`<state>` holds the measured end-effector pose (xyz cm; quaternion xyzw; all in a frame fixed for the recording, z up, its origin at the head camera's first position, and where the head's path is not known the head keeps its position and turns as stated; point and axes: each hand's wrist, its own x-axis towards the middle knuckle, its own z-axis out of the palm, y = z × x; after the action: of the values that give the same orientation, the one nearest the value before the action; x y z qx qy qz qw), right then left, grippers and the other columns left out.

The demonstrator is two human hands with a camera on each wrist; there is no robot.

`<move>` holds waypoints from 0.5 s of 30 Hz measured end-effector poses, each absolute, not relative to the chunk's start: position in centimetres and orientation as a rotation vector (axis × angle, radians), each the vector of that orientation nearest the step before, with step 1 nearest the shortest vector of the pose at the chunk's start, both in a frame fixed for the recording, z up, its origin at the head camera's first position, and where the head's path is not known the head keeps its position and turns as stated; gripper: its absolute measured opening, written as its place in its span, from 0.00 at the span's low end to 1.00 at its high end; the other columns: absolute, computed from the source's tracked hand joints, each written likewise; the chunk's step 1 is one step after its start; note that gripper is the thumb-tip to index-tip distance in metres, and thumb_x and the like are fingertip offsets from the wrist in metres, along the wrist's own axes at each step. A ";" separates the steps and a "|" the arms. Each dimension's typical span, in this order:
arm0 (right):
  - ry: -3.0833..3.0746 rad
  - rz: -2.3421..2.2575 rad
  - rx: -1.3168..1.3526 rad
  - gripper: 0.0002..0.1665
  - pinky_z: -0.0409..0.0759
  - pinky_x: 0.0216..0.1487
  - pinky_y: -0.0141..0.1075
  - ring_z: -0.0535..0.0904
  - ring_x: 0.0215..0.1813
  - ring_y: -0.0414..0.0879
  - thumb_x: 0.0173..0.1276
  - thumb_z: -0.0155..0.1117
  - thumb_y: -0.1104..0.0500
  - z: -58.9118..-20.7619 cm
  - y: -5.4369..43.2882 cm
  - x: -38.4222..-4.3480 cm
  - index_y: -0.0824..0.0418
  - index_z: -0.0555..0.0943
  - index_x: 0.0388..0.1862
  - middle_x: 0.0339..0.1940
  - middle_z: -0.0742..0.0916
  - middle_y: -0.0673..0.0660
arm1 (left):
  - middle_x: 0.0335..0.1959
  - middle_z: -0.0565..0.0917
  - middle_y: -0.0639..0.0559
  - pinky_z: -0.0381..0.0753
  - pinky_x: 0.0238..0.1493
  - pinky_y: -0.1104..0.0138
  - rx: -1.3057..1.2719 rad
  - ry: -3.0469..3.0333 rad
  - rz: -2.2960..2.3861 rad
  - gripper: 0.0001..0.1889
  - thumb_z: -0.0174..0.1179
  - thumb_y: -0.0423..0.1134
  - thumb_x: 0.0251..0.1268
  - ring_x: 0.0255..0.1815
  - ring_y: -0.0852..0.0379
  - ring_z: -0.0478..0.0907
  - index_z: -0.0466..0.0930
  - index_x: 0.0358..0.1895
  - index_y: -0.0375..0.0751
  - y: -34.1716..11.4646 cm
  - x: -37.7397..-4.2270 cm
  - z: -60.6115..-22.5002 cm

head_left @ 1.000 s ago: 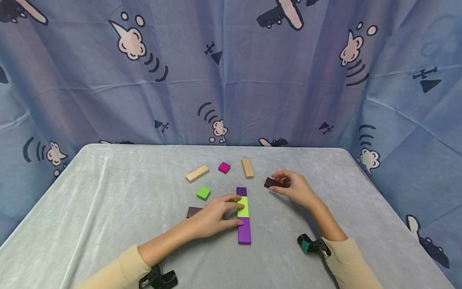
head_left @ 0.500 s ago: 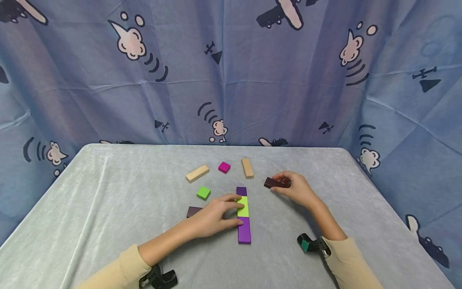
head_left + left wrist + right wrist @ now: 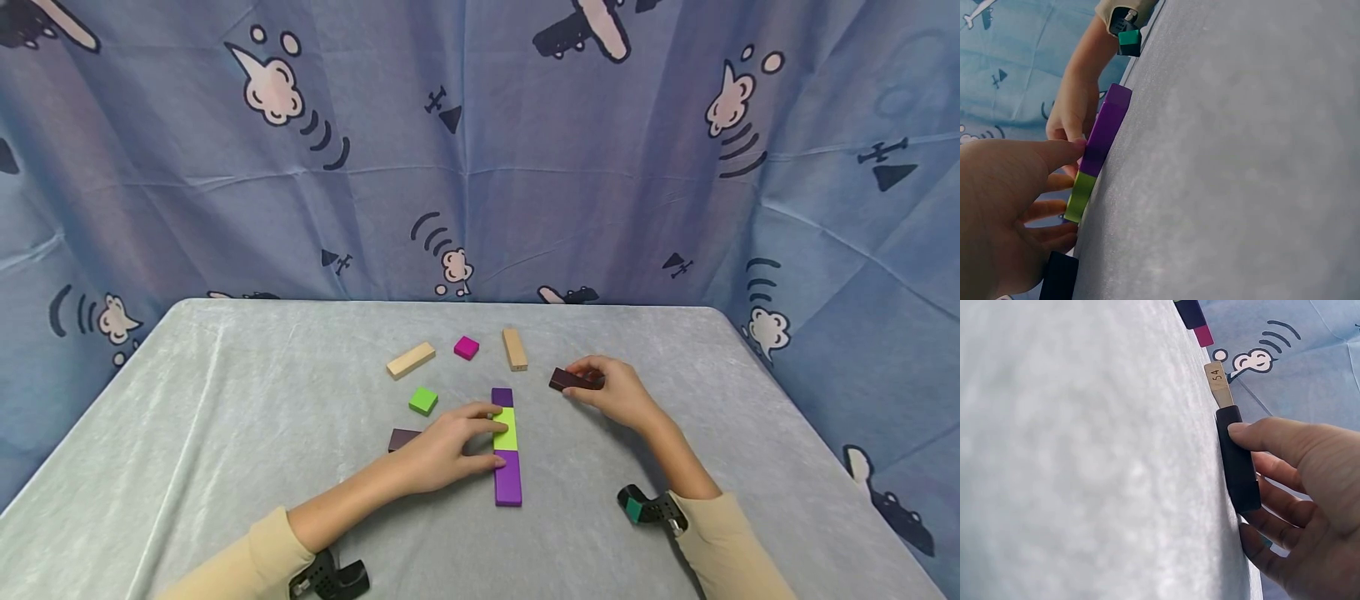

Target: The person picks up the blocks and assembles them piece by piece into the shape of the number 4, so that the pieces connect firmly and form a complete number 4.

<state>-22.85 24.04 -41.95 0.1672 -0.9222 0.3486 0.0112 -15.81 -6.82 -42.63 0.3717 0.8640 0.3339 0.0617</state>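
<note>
In the head view, a dark purple block (image 3: 502, 397), a lime block (image 3: 505, 437) and a longer purple block (image 3: 507, 487) lie end to end in a row. My left hand (image 3: 446, 450) rests at this row with fingers spread; fingertips touch the lime block and the thumb touches the longer purple one. To the right of the row, my right hand (image 3: 613, 392) pinches a dark brown block (image 3: 566, 379) between thumb and fingers, low at the table. That block looks nearly black in the right wrist view, where the thumb lies on its near face.
Behind the row are two wooden blocks (image 3: 411, 361) and a magenta block (image 3: 466, 347). A green block (image 3: 423, 401) lies left of the row. A brownish-purple block (image 3: 402, 439) is partly hidden by the left forearm. A patterned curtain (image 3: 465, 167) hangs behind the table (image 3: 262, 400).
</note>
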 end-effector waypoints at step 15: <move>-2.888 1.103 0.583 0.18 0.83 0.44 0.43 0.85 0.42 0.51 0.67 0.77 0.63 -41.4 23.2 -22.5 0.69 0.87 0.53 0.45 0.89 0.64 | 0.75 0.74 0.41 0.71 0.76 0.51 1.122 2.608 1.009 0.23 0.67 0.44 0.75 0.77 0.45 0.71 0.82 0.67 0.37 -6.9 -15.8 -42.7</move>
<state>-22.52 23.25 -41.41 0.1853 -0.9180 0.3507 -0.0023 -15.84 -6.90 -42.68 0.3716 0.8637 0.3343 0.0644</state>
